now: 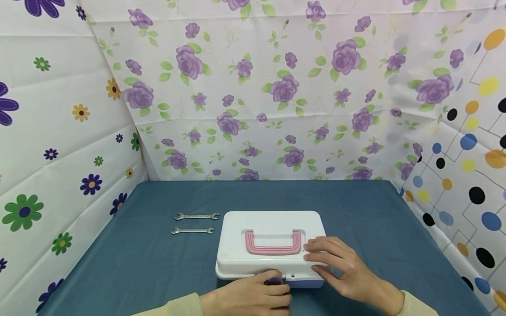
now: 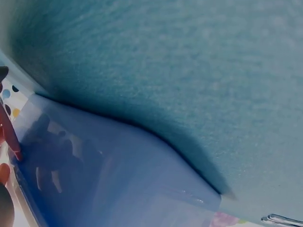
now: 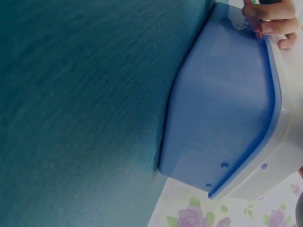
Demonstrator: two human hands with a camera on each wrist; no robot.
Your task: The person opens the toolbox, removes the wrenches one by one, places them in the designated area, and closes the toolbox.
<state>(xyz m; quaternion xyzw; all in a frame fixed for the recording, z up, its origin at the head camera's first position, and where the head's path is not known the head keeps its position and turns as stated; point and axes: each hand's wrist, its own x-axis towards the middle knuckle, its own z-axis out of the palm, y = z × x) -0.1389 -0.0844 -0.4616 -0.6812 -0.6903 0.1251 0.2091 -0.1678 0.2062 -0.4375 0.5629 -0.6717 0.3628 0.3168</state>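
A storage box with a white lid and a blue base stands on the table, its lid down. The pink handle lies flat in the lid. At the front middle, my left hand pinches a pink latch between thumb and fingers; in the head view this hand mostly covers it. My right hand rests its extended fingers on the lid's right side and front right corner. The left wrist view shows the blue base wall up close.
Two open-end wrenches, the far one and the near one, lie side by side left of the box. A blue-grey cloth covers the table. Patterned curtains border it at the back and both sides.
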